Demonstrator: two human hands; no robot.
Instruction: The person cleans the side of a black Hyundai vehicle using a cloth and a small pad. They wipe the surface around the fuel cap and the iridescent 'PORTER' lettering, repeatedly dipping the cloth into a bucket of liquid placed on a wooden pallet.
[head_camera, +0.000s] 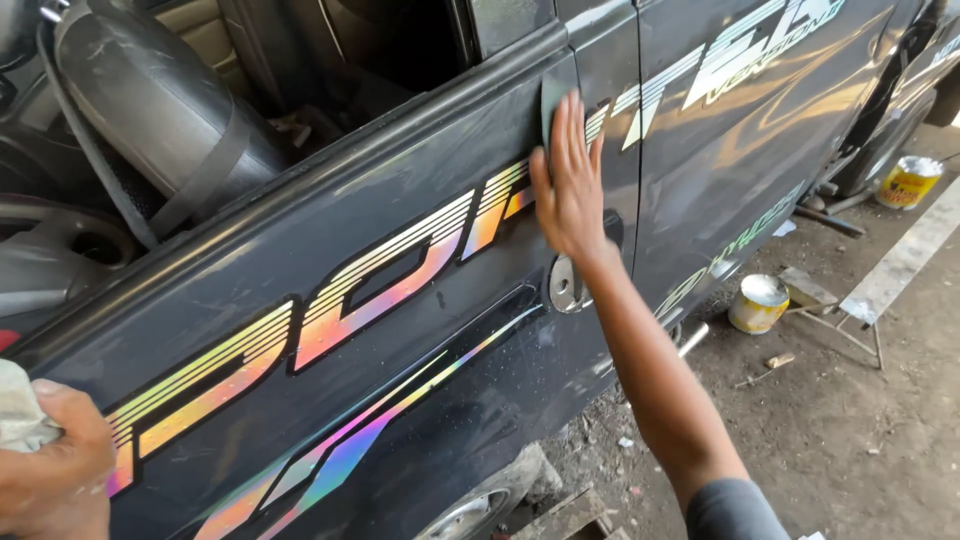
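Note:
My right hand lies flat, fingers together, against the dark blue car door, pressing a small grey sheet onto the panel near the door's rear edge. The sheet's upper part shows above my fingertips. Shiny rainbow-coloured decal stripes run across the door. A round chrome door lock sits just below my wrist. My left hand is at the lower left corner, closed around a crumpled pale cloth next to the door.
The window is open, showing a grey seat and part of a steering wheel. On the dirt ground stand a white-topped tin, a yellow tin, a small metal stand and wood scraps. A wheel shows below.

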